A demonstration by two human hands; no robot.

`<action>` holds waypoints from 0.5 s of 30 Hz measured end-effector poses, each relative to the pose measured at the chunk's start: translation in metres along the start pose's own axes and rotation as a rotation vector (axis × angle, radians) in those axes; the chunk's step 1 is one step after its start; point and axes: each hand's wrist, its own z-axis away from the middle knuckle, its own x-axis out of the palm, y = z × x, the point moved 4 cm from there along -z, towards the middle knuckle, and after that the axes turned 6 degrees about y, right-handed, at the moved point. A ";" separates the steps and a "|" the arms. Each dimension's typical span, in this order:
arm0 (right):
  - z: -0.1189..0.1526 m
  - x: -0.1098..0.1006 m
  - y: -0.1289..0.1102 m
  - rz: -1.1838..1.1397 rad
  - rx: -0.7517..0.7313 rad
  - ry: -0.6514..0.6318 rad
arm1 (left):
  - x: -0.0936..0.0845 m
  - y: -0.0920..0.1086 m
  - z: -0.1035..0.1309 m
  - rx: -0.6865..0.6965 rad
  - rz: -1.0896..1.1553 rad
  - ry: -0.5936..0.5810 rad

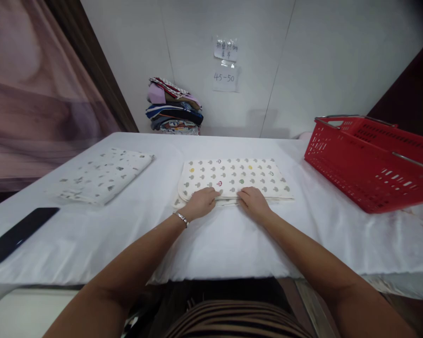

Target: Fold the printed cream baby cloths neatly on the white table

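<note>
A cream cloth (232, 173) printed with grey mushroom shapes and a few coloured ones lies folded in layers on the white-covered table (229, 253). At its near edge, left of the middle, my left hand (200, 203) has its fingers closed on the folded layers; a bracelet sits on that wrist. A short way to the right, my right hand (254, 203) grips the same edge, thumb and fingers pressed together. Under the top fold, a lower layer sticks out at the near left corner. My palms hide part of the near edge.
At left lies another folded printed cloth (107, 173), with a black flat panel (19, 234) nearer me. A red plastic basket (370, 159) stands at right. Behind the table, stacked folded fabrics (174, 105) rest by the wall, which carries paper signs (225, 77).
</note>
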 end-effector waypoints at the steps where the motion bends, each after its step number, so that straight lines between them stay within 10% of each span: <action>1: 0.000 0.001 0.000 0.003 -0.011 0.000 | 0.000 0.000 0.001 -0.001 0.003 0.001; 15: 0.007 0.009 -0.004 0.118 -0.186 -0.058 | 0.009 0.010 0.011 0.104 -0.220 0.030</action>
